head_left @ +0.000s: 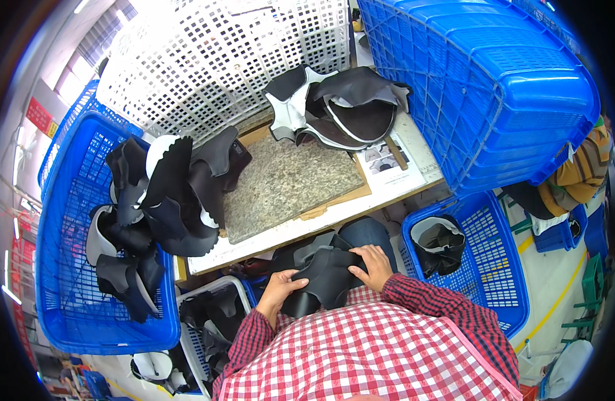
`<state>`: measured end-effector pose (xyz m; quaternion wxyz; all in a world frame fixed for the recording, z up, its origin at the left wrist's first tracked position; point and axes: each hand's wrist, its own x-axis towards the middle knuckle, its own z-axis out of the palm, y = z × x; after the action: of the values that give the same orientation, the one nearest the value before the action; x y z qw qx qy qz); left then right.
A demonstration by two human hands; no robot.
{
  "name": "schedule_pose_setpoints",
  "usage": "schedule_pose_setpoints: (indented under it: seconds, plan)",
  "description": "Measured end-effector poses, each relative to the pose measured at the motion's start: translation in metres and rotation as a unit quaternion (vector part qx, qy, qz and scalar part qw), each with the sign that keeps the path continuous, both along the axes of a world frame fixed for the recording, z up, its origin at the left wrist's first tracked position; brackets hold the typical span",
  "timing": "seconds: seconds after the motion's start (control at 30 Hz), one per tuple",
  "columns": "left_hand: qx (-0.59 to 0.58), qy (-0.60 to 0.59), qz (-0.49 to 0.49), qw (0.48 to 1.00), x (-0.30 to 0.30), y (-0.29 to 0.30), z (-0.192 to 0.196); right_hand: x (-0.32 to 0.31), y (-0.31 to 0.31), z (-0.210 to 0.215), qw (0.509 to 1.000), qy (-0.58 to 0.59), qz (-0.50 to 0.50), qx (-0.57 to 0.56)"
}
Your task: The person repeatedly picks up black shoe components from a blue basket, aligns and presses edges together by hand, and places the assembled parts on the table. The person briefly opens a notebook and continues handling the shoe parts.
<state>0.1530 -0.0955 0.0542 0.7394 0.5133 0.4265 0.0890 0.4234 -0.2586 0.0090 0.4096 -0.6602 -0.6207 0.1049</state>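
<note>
A black shoe upper [327,274] lies across my lap, in front of the table's near edge. My left hand [279,292] is closed on its left side, thumb on top and the other fingers partly hidden. At its right side my right hand [373,266] grips the edge, with fingers bent over the material. Several black and grey uppers [174,194] are heaped at the table's left end and spill into a blue basket [67,334]. At the back of the table lies another pile of black uppers with white lining [361,100].
A stone slab [287,184] rests on the white table [234,254], beside a printed sheet [401,167]. Behind stands a white crate [220,80]; a tilted blue crate [448,100] is at right. Low baskets flank me: a blue one [515,301] and a white-rimmed one [237,287].
</note>
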Motion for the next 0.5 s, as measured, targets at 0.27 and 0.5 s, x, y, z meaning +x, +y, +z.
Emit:
schedule_pose_setpoints:
  seconds: [0.27, 0.5]
  plan:
    - [-0.026, -0.028, 0.009, 0.999, -0.002, 0.001, -0.004, -0.001, 0.002, -0.001, 1.000, -0.010, -0.001, -0.003]
    - [-0.014, -0.034, 0.002, 0.999, -0.007, 0.003, -0.013, -0.002, 0.004, -0.003, 1.000, -0.019, -0.004, 0.001]
